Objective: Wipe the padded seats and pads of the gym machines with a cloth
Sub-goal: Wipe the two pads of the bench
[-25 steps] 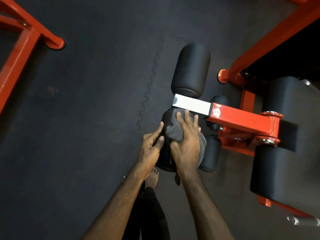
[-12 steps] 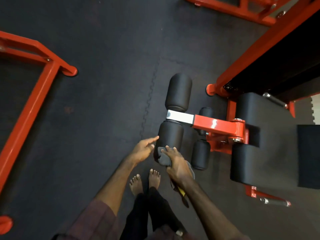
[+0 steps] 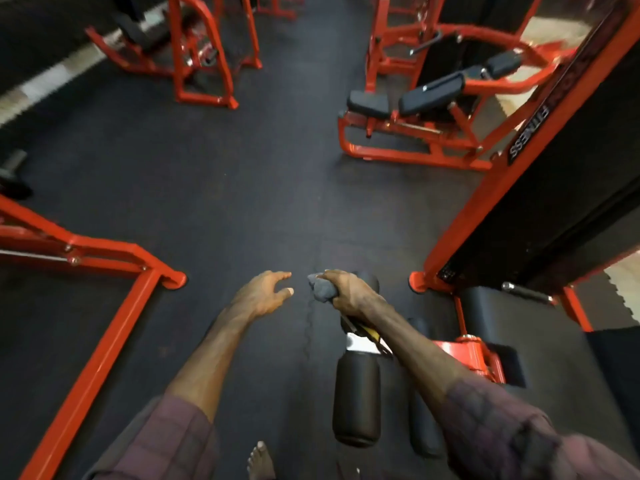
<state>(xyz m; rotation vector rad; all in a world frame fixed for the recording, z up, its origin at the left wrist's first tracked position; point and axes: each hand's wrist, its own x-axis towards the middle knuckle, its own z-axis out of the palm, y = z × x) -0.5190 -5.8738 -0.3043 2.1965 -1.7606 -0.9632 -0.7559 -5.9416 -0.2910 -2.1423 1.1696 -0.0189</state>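
My right hand [image 3: 349, 292] grips a bunched grey cloth [image 3: 322, 289] in the air above the far black roller pad [image 3: 367, 279], which it mostly hides. A dark and yellow thing hangs under my right wrist. The near roller pad [image 3: 356, 400] lies below my right forearm, joined by a silver bar [image 3: 360, 342] to the red arm [image 3: 467, 355] of the machine. My left hand [image 3: 265, 295] hovers over the floor, left of the cloth, fingers loosely spread and holding nothing. The machine's large black seat pad [image 3: 485, 306] sits at the right.
Black rubber floor [image 3: 242, 188] stretches ahead. A red frame [image 3: 104, 306] runs along the left. A tall red and black weight stack housing [image 3: 554, 188] stands at the right. Further red machines with black pads [image 3: 429, 88] stand at the back. My bare foot [image 3: 259, 460] is at the bottom.
My view has lifted from the roller pads to the room ahead. My right hand has come off the near roller with the cloth bunched in it. My left hand has left the pad.
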